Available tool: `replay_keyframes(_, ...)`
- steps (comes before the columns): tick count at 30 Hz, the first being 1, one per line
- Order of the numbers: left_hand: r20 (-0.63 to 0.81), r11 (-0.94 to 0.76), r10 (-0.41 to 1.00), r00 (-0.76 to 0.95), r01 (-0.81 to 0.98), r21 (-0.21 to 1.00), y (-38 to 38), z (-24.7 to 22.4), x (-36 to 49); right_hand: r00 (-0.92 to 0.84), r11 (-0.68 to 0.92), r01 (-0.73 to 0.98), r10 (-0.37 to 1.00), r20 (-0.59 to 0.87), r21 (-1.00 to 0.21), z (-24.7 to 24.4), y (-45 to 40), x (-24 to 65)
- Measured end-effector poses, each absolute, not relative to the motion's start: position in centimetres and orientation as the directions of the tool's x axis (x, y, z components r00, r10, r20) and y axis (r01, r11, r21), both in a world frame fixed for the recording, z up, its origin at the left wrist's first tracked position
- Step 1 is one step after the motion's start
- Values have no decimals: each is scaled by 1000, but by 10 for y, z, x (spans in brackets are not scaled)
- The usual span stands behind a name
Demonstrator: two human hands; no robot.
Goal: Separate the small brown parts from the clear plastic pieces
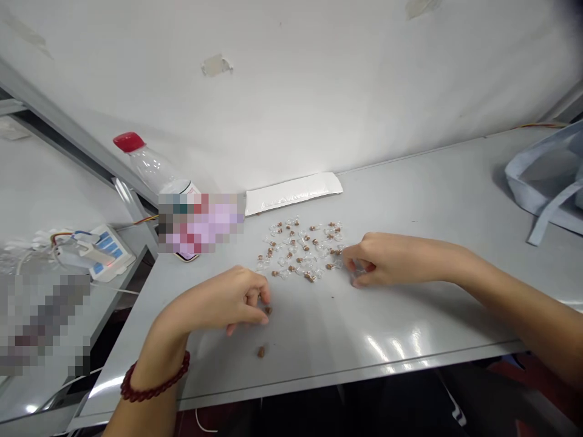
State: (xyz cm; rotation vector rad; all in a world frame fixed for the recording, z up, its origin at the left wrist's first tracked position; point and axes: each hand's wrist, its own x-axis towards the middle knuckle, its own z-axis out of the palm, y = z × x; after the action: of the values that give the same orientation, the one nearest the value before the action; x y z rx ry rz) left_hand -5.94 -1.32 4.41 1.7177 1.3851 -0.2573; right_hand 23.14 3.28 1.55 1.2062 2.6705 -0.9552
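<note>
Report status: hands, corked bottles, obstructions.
Left hand curled near loose cork, grip unclear. Right hand at right edge of tiny corked bottles, hold unclear. Bottles scattered; white strip behind, clear of both hands.

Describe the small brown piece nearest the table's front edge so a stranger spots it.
On the glossy grey tabletop, find the bare left hand with a dark red beaded bracelet. Below and right of the hand lies a small brown cork-like piece. It sits alone, nearest the front edge, unlike the similar piece by the hand.
</note>
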Motion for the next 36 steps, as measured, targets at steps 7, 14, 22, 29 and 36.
replay_keyframes(7, -546, -49, 721, 427, 817, 575, -11, 44, -59, -669, 493, 711, 695, -265, -502, 16, 31, 231)
replay_keyframes(14, -156, -56, 948, 276, 628, 776, -3, 53, -74, -732, 480, 575, 664, -154, -663, 30, 27, 227)
replay_keyframes(22, -106, -149, 905, 413, 538, 829, -4, 39, -57, -684, 202, 233, 729, -13, -951, 21, 18, 211)
replay_keyframes(29, -29, -197, 883, 468, 426, 883, -10, 32, -46, -678, 19, 48, 735, -18, -999, 11, 8, 194)
replay_keyframes(36, -28, -96, 869, 494, 225, 970, -17, 28, -36, -702, -119, -93, 712, -20, -989, 8, -2, 183)
